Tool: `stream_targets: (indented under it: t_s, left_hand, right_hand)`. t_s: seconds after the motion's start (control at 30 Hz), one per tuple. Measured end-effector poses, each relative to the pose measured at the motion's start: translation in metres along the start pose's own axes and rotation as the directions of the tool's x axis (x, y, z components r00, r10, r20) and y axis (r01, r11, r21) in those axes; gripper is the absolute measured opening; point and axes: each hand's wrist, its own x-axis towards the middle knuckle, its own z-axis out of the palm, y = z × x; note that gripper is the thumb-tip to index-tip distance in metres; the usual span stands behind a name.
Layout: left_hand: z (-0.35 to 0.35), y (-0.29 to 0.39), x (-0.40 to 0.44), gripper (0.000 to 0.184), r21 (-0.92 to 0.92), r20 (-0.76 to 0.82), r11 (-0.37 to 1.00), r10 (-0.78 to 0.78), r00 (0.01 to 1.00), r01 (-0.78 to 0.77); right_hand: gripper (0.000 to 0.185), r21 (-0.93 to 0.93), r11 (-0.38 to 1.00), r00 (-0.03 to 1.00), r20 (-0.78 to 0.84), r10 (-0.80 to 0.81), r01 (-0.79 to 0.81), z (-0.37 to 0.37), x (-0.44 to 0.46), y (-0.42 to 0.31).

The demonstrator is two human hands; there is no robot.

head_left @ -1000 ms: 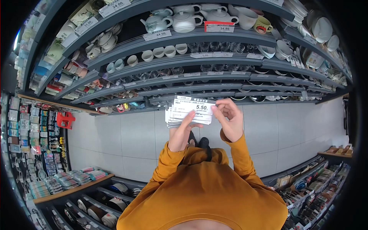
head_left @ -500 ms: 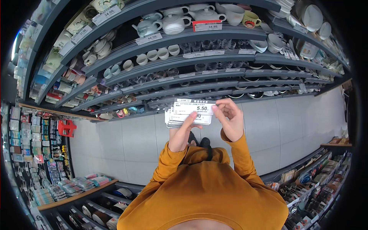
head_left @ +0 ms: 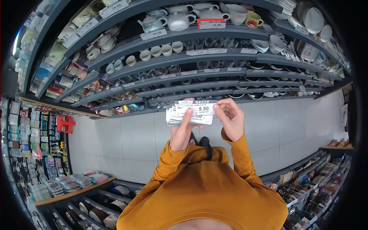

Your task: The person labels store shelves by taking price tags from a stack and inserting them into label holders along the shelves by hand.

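A stack of white price labels (head_left: pixel 184 122) is gripped in my left hand (head_left: pixel 181 134), with the thumb lying across the front and the fingers behind. The uppermost price label (head_left: pixel 205 109) reads 5.50 and sits higher than the others. Its right end is pinched between the thumb and a finger of my right hand (head_left: pixel 232 119). Part of another label with a large printed price shows just below it. Both hands are in front of my waist, above the floor.
Ahead stand grey shelves (head_left: pixel 161 82) with teapots (head_left: pixel 180 21), white cups (head_left: pixel 155 51) and glasses, with price labels along their edges. A red plastic stool (head_left: pixel 66 124) is at left. Behind me, lower shelves hold pans and utensils. Grey tiled floor (head_left: pixel 268 126) lies between.
The left thumb has shifted left along the top label, which now shows more of its face. My right hand still pinches its end. The view has shifted slightly.
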Motion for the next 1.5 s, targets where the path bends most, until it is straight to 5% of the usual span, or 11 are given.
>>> stream_targets:
  t_s: [0.6, 0.97, 1.2, 1.5]
  left_hand:
    - [-0.023, 0.003, -0.016, 0.018, 0.152, -0.081, 0.987, 0.064, 0.995, -0.052]
    - [-0.051, 0.009, -0.006, 0.017, 0.156, -0.045, 0.985, -0.068, 0.997, 0.074]
    - [-0.107, 0.032, 0.005, 0.018, 0.152, -0.070, 0.966, -0.199, 0.978, 0.207]
    - [-0.210, 0.084, 0.016, 0.022, 0.188, -0.249, 0.960, -0.158, 0.956, 0.208]
  right_hand:
    - [0.010, -0.043, 0.999, 0.998, 0.060, 0.034, -0.032, 0.023, -0.016, 0.003]
    - [0.025, -0.122, 0.992, 0.999, 0.030, 0.021, -0.017, 0.054, -0.016, 0.008]
    - [0.024, -0.176, 0.981, 0.995, 0.048, 0.092, -0.082, 0.094, -0.006, 0.032]
    - [0.029, -0.352, 0.933, 0.970, 0.192, 0.150, -0.075, 0.193, 0.018, 0.065]
